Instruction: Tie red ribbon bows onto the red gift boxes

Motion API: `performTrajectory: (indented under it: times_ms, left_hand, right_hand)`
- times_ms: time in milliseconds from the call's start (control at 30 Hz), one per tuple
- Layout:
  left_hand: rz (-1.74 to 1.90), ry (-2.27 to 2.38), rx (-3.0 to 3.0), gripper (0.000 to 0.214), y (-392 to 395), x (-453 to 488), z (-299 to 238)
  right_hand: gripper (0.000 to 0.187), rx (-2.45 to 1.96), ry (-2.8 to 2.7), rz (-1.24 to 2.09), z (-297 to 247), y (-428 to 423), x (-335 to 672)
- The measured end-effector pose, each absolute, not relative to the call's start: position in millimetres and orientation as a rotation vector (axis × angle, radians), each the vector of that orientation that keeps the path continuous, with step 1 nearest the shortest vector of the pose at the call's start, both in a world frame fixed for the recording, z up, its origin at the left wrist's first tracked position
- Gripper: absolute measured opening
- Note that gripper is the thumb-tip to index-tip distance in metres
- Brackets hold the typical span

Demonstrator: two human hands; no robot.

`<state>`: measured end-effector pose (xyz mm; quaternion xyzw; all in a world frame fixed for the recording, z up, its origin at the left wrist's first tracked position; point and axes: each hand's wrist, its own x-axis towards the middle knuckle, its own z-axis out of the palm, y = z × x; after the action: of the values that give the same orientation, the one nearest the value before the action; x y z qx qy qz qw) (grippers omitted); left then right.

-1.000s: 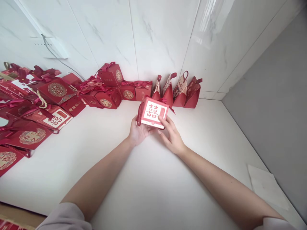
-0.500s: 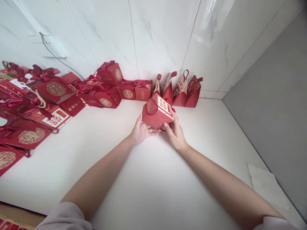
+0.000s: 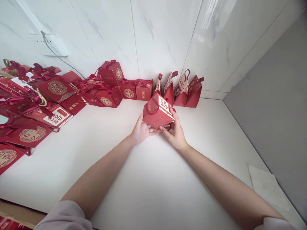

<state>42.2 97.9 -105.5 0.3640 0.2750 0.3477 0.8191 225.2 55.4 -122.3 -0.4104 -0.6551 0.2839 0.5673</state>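
1. Both hands are up off the table point(image 3: 144, 179), with one red gift box point(image 3: 155, 116) caught between them. It hangs just above the surface, mid-table, near the back wall point(image 3: 163, 38) but not touching anything there.
2. The box sits tilted, one corner pointing down. Its white label with the red character is turned up and to the right, which looks like an angle chosen to bring a plain red side round to face the person.
3. Left hand point(image 3: 141, 131): palm up, tucked under the lower left edge. The grip is a loose cradle, fingers curled against the underside, so I judge it carries the weight.
4. Right hand point(image 3: 176, 134): the grip is pressed onto the box's right side, thumb at the lower front edge and fingers round the back. That pinch looks like the steering half of the hold.
5. A dark ribbon loop point(image 3: 151, 111) lies slack on the near face, and neither hand touches it.
6. Just behind the box, four pouch bags point(image 3: 189, 92) lean on the wall, probably because their narrow bases need propping.
7. Small boxes point(image 3: 129, 92) line the wall's foot, one stacked on top.
8. Far left, larger boxes point(image 3: 35, 105) overlap in a heap, and a white sheet point(image 3: 266, 185) lies alone at the right.
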Motion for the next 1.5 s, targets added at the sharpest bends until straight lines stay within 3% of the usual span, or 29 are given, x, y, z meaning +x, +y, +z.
performTrajectory:
  times_ms: [433, 567, 667, 767, 933, 1067, 1167, 1333, 1500]
  left_hand:
    - [0.778, 0.511, 0.797, 0.084, 97, 42, -111]
    - [0.990, 0.539, 0.945, 0.064, 91, 47, -111]
    - [1.162, 0.632, 1.067, 0.066, 87, 51, -109]
    - [1.230, 0.766, 1.075, 0.074, 84, 54, -108]
    - [1.400, 0.932, 1.116, 0.088, 86, 57, -115]
    - [1.333, 1.165, 1.448, 0.094, 86, 49, -121]
    - [1.224, 1.288, 1.639, 0.079, 84, 38, -117]
    - [0.890, 1.002, 1.646, 0.008, 81, 15, -100]
    - [1.102, 1.114, 1.489, 0.014, 93, -2, -91]
  right_hand:
    - [0.075, -1.000, -1.557, 0.581, -122, 54, 225]
    - [0.068, -1.067, -1.581, 0.416, -123, 57, 230]
    - [0.056, -1.081, -1.562, 0.377, -126, 59, 235]
    - [0.047, -1.028, -1.460, 0.484, -129, 60, 236]
    - [0.052, -0.858, -1.337, 0.845, -133, 67, 236]
    - [0.037, -0.886, -1.157, 1.057, -139, 81, 243]
    - [0.027, -0.942, -0.989, 1.025, -144, 91, 248]
    - [0.030, -0.941, -0.869, 1.044, -144, 99, 251]
    - [0.030, -0.854, -1.033, 1.355, -132, 96, 266]
